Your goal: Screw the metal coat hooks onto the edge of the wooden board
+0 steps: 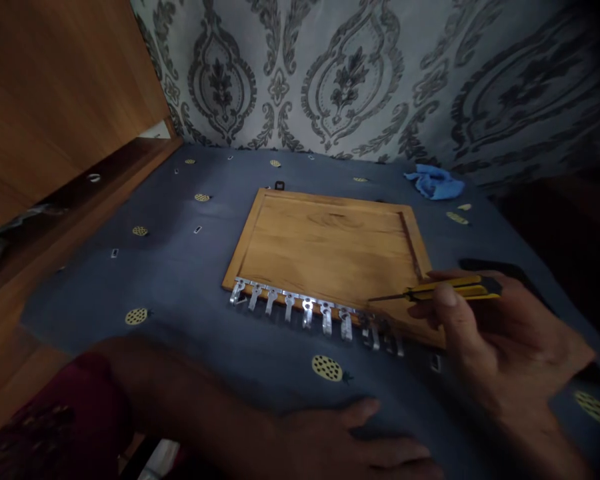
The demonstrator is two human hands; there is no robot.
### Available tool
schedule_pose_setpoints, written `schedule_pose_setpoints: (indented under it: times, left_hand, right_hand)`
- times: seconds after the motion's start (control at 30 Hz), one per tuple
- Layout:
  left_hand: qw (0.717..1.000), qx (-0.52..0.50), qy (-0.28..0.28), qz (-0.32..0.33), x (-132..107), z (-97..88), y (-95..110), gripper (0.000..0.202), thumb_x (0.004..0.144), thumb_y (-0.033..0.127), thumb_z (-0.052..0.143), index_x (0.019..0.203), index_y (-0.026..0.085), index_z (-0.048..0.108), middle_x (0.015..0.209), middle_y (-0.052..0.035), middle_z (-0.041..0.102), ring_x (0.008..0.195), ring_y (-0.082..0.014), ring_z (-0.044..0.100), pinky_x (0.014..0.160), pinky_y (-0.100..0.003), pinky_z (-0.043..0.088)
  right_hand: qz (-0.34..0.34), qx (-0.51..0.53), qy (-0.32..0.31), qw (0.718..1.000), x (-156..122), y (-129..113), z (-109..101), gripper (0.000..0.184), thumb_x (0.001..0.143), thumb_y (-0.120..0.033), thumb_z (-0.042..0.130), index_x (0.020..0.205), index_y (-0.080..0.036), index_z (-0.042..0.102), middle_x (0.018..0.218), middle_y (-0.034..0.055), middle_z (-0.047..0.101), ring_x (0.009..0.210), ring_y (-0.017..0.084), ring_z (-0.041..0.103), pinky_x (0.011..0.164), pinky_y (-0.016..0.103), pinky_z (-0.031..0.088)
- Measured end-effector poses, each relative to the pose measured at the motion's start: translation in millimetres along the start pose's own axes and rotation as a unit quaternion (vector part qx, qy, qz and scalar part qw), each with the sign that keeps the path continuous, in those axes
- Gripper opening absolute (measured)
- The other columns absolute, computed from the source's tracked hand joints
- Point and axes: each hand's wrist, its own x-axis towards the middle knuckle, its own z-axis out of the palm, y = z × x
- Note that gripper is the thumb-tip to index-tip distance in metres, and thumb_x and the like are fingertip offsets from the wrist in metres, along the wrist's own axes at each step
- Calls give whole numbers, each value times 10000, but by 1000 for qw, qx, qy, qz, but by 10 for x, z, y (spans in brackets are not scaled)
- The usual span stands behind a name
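My right hand (510,340) grips a screwdriver (453,289) with a yellow and black handle. Its thin shaft points left, over the near right part of a framed wooden panel (325,247). Along the panel's near edge runs a metal strip of hooks (307,310), several of them hanging over the edge; those at the right end look blurred. Whether the screwdriver's tip touches the wood or the strip I cannot tell. Below the panel, my left hand (350,443) rests low on the cloth with fingers stretched out, holding nothing.
A dark blue cloth (180,267) with pineapple prints lies under the panel. Crumpled blue fabric (435,183) sits at the back right, and a small black square piece (279,185) is behind the panel. Wooden furniture (70,73) stands at left; a patterned curtain-like fabric (280,87) borders the back.
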Motion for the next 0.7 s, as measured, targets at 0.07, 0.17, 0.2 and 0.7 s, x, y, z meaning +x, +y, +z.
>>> schedule_pose_setpoints:
  times: [0.07, 0.17, 0.2, 0.7]
  left_hand:
    - [1000, 5, -3, 2, 6, -2, 5, 479, 1031, 365, 299, 1444, 340, 540, 1546, 1, 494, 1453, -205, 429, 1058, -417, 490]
    - [1000, 13, -12, -5, 15, 20, 25, 490, 1037, 374, 263, 1452, 347, 522, 1570, 10, 462, 1464, -185, 412, 1068, -418, 477]
    - [1000, 16, -13, -4, 16, 34, 35, 483, 1036, 367, 272, 1451, 358, 518, 1574, 19, 456, 1465, -178, 409, 1072, -416, 474]
    - [988, -30, 139, -62, 59, 423, 239, 378, 1059, 351, 350, 1329, 361, 614, 1469, 23, 577, 1387, -179, 499, 997, -404, 549]
  right_hand:
    - [-35, 11, -17, 999, 14, -26, -2, 164, 918, -392, 655, 885, -244, 716, 697, 9, 710, 494, 156, 648, 477, 274, 476]
    - [-57, 10, -22, 998, 31, -44, -2, 135, 927, -357, 649, 894, -241, 709, 730, 7, 727, 499, 145, 655, 481, 266, 475]
    - [-57, 9, -25, 998, 33, -42, -2, 132, 929, -355, 648, 907, -241, 710, 731, 6, 728, 504, 146, 660, 484, 265, 477]
    - [92, 72, 20, 993, 136, 98, -51, 287, 918, -516, 622, 904, -234, 673, 676, 4, 671, 524, 170, 650, 473, 293, 490]
